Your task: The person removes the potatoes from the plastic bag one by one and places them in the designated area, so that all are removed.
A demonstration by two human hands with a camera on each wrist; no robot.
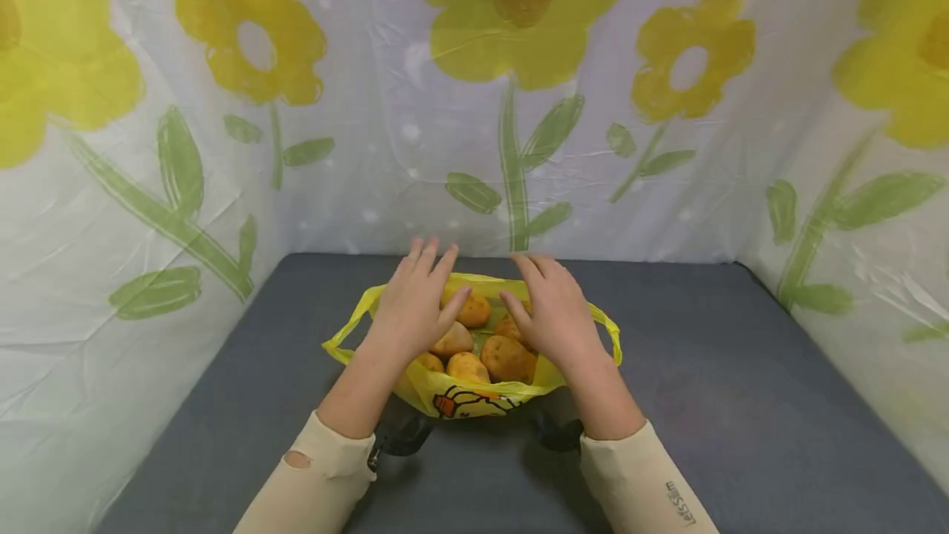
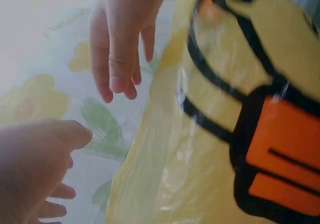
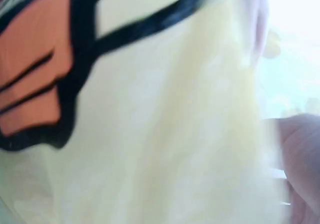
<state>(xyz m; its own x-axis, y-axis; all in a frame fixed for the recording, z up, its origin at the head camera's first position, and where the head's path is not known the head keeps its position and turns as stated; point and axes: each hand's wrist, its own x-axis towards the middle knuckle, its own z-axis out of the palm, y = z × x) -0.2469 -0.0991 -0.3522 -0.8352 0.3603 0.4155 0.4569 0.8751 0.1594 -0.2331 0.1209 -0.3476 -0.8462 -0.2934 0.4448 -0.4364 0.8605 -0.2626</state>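
A yellow plastic bag with a black-lined cartoon print sits on the table, its mouth spread wide and its two handles out to the sides. Several brown potatoes lie inside it. My left hand is over the bag's left part, fingers extended and thumb toward the middle. Over the right part is my right hand, fingers pointing forward and slightly bent. Neither hand holds anything. The left wrist view shows the bag's printed side up close; in the right wrist view the printed side is blurred.
A dark grey table lies under the bag. White curtains with yellow flowers and green leaves enclose it at the back and both sides. Dark wrist mounts sit below the forearms, near the bag's front.
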